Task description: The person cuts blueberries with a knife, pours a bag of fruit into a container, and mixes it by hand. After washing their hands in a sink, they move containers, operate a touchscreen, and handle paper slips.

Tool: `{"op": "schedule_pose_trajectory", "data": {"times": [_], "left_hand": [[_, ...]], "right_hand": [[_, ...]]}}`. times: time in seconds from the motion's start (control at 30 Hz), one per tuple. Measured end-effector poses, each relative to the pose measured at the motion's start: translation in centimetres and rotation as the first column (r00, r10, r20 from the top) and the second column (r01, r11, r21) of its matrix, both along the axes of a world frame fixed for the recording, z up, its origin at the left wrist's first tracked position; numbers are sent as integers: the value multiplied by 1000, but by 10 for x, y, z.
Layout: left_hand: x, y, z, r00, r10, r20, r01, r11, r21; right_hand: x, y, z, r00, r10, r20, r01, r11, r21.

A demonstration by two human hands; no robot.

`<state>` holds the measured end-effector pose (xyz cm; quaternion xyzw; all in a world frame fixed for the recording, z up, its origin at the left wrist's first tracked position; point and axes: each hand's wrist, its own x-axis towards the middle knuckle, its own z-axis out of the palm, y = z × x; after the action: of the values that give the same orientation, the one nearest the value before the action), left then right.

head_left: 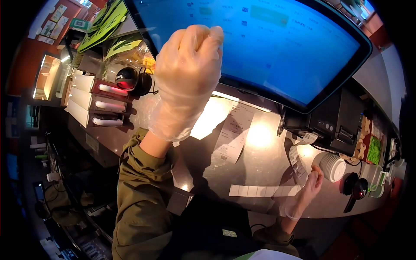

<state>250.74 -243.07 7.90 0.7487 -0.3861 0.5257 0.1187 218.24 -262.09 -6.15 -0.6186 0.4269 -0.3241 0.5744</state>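
My left hand, in a clear plastic glove, is raised in front of the lit blue touchscreen. Its fingers are curled into a fist, with the back of the hand towards me, and it covers the screen's lower left part. Lower down at the right, my right hand, also gloved, has its fingers pinched together right at a stack of white cup lids. I cannot tell what, if anything, is in that pinch. A printed paper strip curls down just left of those fingers.
A printed receipt lies below the screen, and a row of blank labels near the counter's front edge. The black printer stands at right, with a dark scanner below. Boxes with white handles and another scanner stand left.
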Motion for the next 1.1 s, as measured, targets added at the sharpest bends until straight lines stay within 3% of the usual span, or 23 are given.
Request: {"op": "schedule_pose_trajectory", "data": {"times": [0.13,0.23,0.33,0.53,0.73,0.87,1.1], "left_hand": [[-1,-4,3,996,-44,-74,45,999,7],[15,-11,-4,998,-31,59,33,999,-28],[-1,-7,-1,996,-37,77,39,999,-29],[-53,-6,-3,972,-198,-127,214,968,133],[-66,-29,9,953,-287,-100,301,939,168],[-65,-31,16,942,-276,-189,311,932,188],[-65,-76,18,923,-341,-180,370,914,166]], "right_hand": [[4,8,5,1000,-22,-18,22,1000,-2],[5,11,7,999,-28,-17,28,1000,-13],[1,11,5,1000,-1,-29,-1,998,-58],[3,18,21,995,-101,8,100,988,119],[1,23,16,992,-129,10,127,987,102],[-9,22,5,996,-85,8,85,996,17],[-8,27,15,997,-59,56,55,995,83]]}}
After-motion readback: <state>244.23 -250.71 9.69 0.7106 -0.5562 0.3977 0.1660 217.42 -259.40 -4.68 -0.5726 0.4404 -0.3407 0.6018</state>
